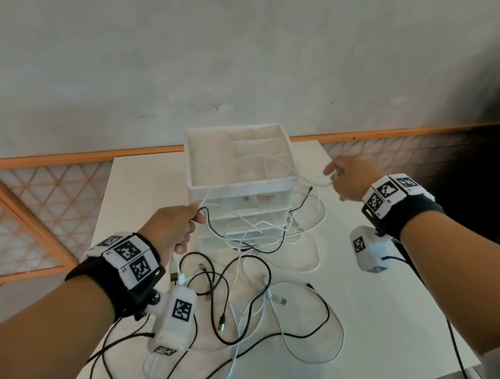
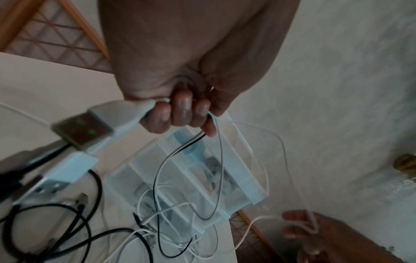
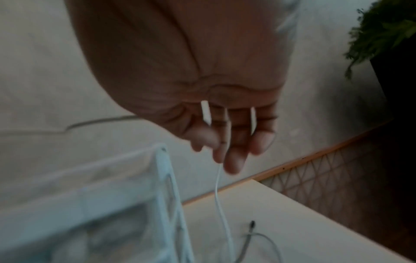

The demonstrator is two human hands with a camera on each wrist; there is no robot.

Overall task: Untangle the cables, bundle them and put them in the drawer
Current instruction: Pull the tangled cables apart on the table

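Left hand (image 1: 174, 230): raised in front of the drawer unit, fingers (image 2: 180, 113) curled tight round several cables, black and white; a white USB plug (image 2: 94, 128) sticks out the side of the fist.
Right hand (image 1: 350, 180): held up to the right of the unit, fingers (image 3: 234, 142) loosely bent w/ a white cable (image 3: 219, 192) running thru them and pinched; cable hangs down from there.
Cables (image 1: 226, 318): black + white tangle, mostly on the table betw. the arms; a few strands lifted to both hands, one white strand draped over the unit's top tray.
Drawer unit (image 1: 242, 187): white, translucent drawers, far-centre of the table, drawers look closed.
Table (image 1: 385, 330): white.
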